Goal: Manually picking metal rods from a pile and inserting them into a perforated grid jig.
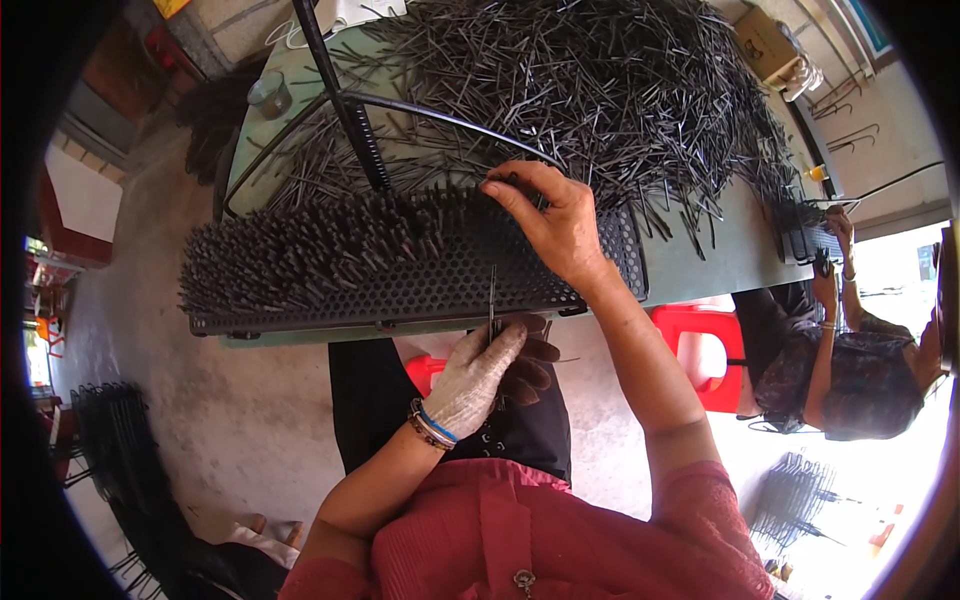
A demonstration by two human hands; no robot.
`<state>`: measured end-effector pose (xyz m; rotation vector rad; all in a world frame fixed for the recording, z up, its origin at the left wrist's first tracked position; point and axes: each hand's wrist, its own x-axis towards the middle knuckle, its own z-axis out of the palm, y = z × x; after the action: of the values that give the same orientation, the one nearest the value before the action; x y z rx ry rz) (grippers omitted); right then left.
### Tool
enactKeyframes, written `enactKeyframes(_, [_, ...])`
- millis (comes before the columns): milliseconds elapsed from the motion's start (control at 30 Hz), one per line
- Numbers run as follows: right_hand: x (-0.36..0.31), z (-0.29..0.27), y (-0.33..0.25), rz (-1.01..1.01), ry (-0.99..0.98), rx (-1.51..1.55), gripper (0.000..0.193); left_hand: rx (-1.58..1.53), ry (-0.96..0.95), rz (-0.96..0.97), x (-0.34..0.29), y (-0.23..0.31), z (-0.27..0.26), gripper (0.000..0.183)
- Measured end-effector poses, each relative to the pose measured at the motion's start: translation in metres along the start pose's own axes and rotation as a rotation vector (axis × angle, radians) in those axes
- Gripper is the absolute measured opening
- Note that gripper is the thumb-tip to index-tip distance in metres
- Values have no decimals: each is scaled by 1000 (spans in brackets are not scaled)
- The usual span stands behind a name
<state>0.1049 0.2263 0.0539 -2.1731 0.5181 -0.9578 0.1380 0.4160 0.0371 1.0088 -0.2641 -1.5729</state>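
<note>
My left hand (475,375), in a pale, stained glove with brown fingers, is closed around thin dark sticks (492,295) that point up from it. It is just below the near edge of a black perforated tray (470,280). Over the tray's far side, my bare right hand (555,215) pinches thumb and forefinger together; a small dark bit shows there, too little to name. Short dark sticks (300,255) stand upright in the holes, packed across the tray's left part. Bare holes show along the near edge and toward the right.
Behind the tray, a large heap of loose dark sticks (600,90) covers the green table (720,250). A black metal frame (335,100) rises at the tray's far side. A cup (270,95) stands far left. At right, another person (850,380) works near a red stool (700,355).
</note>
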Motion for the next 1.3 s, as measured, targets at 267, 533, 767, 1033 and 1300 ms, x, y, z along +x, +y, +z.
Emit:
enactKeyframes(267, [0, 5, 3, -156, -1, -122, 20, -5, -16, -4, 1, -1, 1, 41])
enactKeyframes(533, [1, 9, 4, -173, -23, -123, 21, -3, -11, -13, 1, 0, 3, 42])
enactKeyframes(767, [-2, 12, 5, -268, 71, -216, 22, -2, -8, -35, 1, 8, 3, 41])
enactKeyframes(1033, [2, 15, 3, -307, -33, -197, 23, -4, -11, -34, 1, 6, 5, 37])
enactKeyframes(1300, [-5, 14, 2, -311, 98, -285, 19, -8, -65, -32, 4, 9, -3, 38])
